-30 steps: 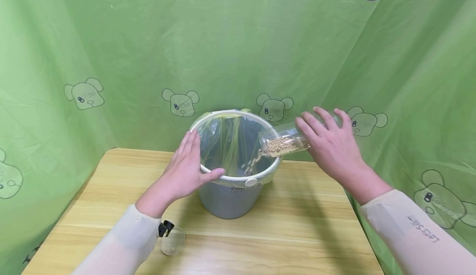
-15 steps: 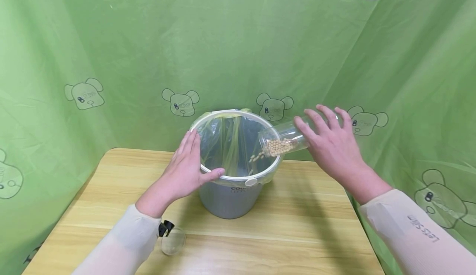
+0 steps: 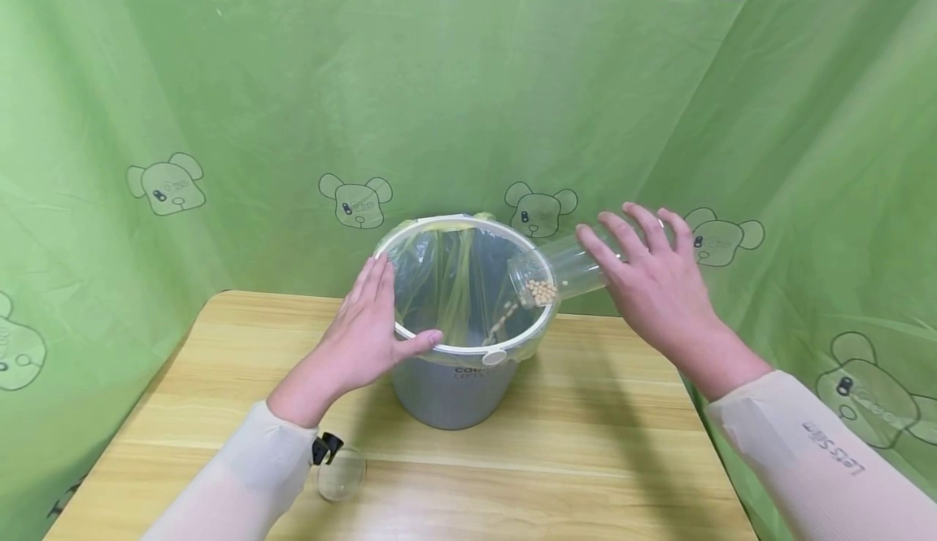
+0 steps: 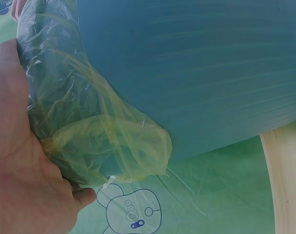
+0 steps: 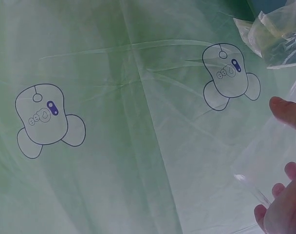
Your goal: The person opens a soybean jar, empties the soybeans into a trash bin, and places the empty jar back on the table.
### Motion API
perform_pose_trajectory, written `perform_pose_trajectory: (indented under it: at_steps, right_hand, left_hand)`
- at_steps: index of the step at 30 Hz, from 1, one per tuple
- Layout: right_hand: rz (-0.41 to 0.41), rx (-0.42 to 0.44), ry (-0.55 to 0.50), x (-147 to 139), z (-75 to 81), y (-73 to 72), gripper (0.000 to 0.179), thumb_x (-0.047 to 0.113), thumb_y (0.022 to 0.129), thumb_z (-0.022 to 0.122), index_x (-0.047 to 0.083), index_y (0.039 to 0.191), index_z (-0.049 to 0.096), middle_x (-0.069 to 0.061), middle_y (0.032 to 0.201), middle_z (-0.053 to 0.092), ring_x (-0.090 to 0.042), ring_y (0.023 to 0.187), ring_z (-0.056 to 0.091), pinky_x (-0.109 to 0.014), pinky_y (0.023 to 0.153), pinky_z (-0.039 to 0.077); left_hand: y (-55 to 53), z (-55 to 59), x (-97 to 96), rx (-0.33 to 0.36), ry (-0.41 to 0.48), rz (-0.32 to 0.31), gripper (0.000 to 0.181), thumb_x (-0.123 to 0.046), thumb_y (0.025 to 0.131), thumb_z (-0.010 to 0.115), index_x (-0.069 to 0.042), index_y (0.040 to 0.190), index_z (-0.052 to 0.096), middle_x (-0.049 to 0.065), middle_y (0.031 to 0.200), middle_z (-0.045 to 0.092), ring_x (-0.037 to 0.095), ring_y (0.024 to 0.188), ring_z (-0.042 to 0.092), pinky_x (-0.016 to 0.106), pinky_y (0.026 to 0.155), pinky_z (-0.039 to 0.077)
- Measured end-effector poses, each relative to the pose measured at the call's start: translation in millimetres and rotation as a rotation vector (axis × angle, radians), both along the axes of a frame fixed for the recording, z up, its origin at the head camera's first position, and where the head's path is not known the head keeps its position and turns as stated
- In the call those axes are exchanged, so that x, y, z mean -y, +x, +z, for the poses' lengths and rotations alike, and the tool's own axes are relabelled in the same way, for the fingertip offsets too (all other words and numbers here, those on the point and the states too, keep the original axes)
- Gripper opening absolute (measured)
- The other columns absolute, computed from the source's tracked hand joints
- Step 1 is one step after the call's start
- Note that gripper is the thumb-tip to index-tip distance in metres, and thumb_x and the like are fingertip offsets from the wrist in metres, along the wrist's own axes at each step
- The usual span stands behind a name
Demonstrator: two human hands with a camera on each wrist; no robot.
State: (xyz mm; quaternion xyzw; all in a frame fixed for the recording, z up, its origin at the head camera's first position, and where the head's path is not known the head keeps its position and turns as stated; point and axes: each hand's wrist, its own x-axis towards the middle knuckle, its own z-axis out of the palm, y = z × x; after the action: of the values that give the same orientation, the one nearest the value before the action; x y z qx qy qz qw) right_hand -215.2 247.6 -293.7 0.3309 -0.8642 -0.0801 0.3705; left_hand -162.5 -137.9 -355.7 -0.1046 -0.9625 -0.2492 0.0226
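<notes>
A grey trash can [image 3: 454, 399] with a white rim stands on the table, lined with a thin yellowish plastic bag [image 3: 452, 289]. My left hand [image 3: 362, 325] rests on the rim's left side, fingers fairly straight and thumb over the front. In the left wrist view the palm lies against the bag's loose edge [image 4: 119, 141]. My right hand [image 3: 655, 281] grips a clear jar [image 3: 574, 264], tilted with its mouth over the rim's right side. Small round beige beans [image 3: 542, 292] lie near the jar's mouth, and some fall into the can.
A clear round lid [image 3: 341, 474] lies on the wooden table [image 3: 556, 460] near the left forearm. Green printed sheeting [image 3: 439, 102] hangs close behind the table and along both sides.
The beans in the jar have dwindled to a small heap at its mouth as they pour out. The right hand has tipped the jar slightly more; the left hand stays put.
</notes>
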Motion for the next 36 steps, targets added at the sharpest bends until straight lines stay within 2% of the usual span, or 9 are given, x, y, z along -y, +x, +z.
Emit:
perform_pose_trajectory:
  at_steps: [11, 23, 36]
  right_hand:
    - [-0.005, 0.001, 0.020, 2, 3.0, -0.3, 0.079, -0.002, 0.085, 0.082, 0.020, 0.156, 0.055, -0.018, 0.155, 0.060, -0.048, 0.151, 0.045, -0.073, 0.125, 0.033]
    - [-0.034, 0.029, 0.054, 6, 7.1, 5.0, 0.100, -0.015, 0.073, 0.078, 0.023, 0.161, 0.049, -0.016, 0.162, 0.054, -0.046, 0.159, 0.032, -0.072, 0.128, 0.026]
    - [-0.026, 0.015, 0.013, 14, 8.5, 7.8, 0.091, -0.011, 0.079, 0.079, 0.023, 0.160, 0.051, -0.016, 0.160, 0.055, -0.047, 0.156, 0.035, -0.071, 0.126, 0.029]
  left_hand:
    - [-0.8, 0.4, -0.3, 0.003, -0.006, 0.000, 0.134, -0.083, 0.090, 0.065, 0.002, 0.173, 0.003, 0.019, 0.183, -0.005, 0.035, 0.172, -0.008, 0.056, 0.141, 0.008]
    - [-0.4, -0.4, -0.2, 0.003, -0.006, 0.002, 0.134, -0.084, 0.090, 0.064, 0.002, 0.173, 0.003, 0.019, 0.183, -0.005, 0.034, 0.172, -0.008, 0.057, 0.140, 0.009]
    - [0.0, -0.7, 0.5, 0.002, -0.002, 0.001, 0.135, -0.085, 0.089, 0.064, 0.001, 0.173, 0.002, 0.020, 0.183, -0.005, 0.035, 0.172, -0.008, 0.057, 0.140, 0.008]
